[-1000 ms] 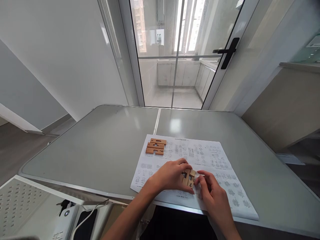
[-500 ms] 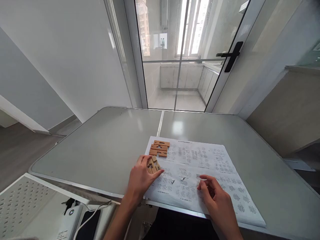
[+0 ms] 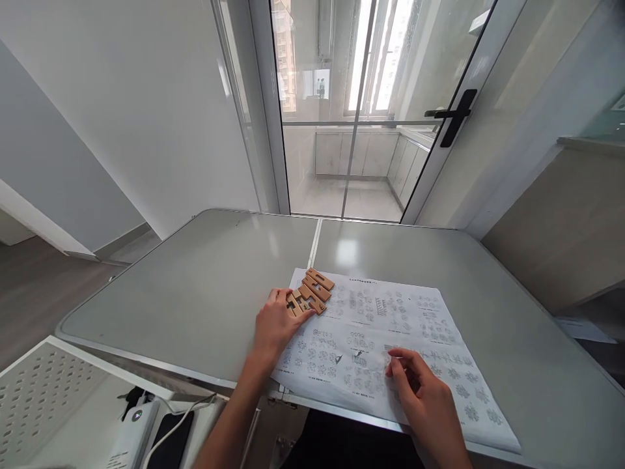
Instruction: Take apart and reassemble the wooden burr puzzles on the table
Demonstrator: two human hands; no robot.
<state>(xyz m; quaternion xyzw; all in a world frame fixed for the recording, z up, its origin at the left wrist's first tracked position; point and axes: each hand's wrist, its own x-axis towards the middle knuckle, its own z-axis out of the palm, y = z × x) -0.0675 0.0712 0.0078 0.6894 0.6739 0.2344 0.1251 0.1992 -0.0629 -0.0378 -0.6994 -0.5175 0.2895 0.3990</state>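
Note:
On the upper left of a printed sheet (image 3: 381, 312), my left hand (image 3: 273, 327) grips pale notched wooden puzzle pieces (image 3: 297, 305) between thumb and fingers. These press against several browner wooden puzzle pieces (image 3: 318, 286) with slots and notches, which lie side by side at a slant. Part of the pale pieces is hidden under my fingers. My right hand (image 3: 422, 391) rests over the lower right of the sheet, its fingers curled and thumb close to the index finger. Whether anything sits in that hand I cannot make out.
A grey table (image 3: 219, 286) spreads beneath the sheet, with a light seam down its middle. At the lower left, a white perforated tray (image 3: 53, 397) holds a white device (image 3: 134, 433), a cable and a dark phone (image 3: 170, 436). Beyond the table stands a glass door (image 3: 361, 150).
My left hand has moved up the sheet with the pale pieces, meeting the brown ones. The brown pieces have turned from level to slanted and shifted slightly right. My right hand stays put.

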